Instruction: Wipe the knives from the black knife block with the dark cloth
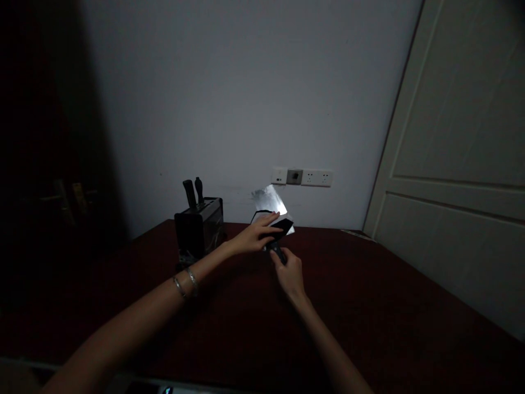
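My right hand (290,268) is closed around the dark handle (277,253) of a wide-bladed kitchen knife, like a cleaver. Its shiny blade (270,200) points up and away, towards the wall. Across the lower blade lies a thin black-and-white piece (283,224), cloth or a cover; I cannot tell which. My left hand (259,234) presses this piece to the blade, its fingers reaching over it and its thumb hidden. Left of the hands stands a black knife block (200,227) with two dark handles (193,192) sticking out of its top.
Everything is above a dark red-brown table (361,306). A pale wall (246,98) with a row of sockets (302,177) rises behind it. On the right is a light panelled door (463,164). A dark device with a small lit spot (167,390) shows at the near edge.
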The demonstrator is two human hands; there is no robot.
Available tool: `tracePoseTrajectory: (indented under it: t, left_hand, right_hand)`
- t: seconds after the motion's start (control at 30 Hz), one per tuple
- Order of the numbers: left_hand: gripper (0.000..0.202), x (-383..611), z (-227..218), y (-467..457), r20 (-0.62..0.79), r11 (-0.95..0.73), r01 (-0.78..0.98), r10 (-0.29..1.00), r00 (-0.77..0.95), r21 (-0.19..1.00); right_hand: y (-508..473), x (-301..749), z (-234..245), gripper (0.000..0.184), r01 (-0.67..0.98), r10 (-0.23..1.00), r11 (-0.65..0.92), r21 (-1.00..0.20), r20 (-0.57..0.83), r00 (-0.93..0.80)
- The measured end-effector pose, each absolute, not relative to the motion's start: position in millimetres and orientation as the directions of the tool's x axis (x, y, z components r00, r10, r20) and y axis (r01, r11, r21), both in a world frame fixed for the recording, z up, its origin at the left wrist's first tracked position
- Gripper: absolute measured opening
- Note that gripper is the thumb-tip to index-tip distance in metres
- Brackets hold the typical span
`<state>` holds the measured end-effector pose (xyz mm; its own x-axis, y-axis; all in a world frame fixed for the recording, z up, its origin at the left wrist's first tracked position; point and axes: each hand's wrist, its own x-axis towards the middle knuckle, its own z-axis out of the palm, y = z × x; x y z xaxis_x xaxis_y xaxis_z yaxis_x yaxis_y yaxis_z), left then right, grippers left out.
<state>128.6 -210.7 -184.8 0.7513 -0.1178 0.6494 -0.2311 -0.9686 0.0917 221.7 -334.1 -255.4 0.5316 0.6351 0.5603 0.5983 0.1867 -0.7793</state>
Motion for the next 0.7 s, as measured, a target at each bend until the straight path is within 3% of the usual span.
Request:
tracePoseTrajectory:
  t: [0.47,0.7]
  left_hand:
    - [0.039,142,-176,-208,0.593,-0.966,-0.243,-0.146,0.792,0.085]
    - [0.043,133,-170,-211,0.542,-0.967,-0.23,-0.133,0.83,0.114]
  right_hand:
    - [-334,212,-256,0.029,0.517,0.556,0.216,-0.828,0.54,0.632]
    - [-333,212,-257,0.028,0.501,0.577,0.223,-0.836,0.527,0.624]
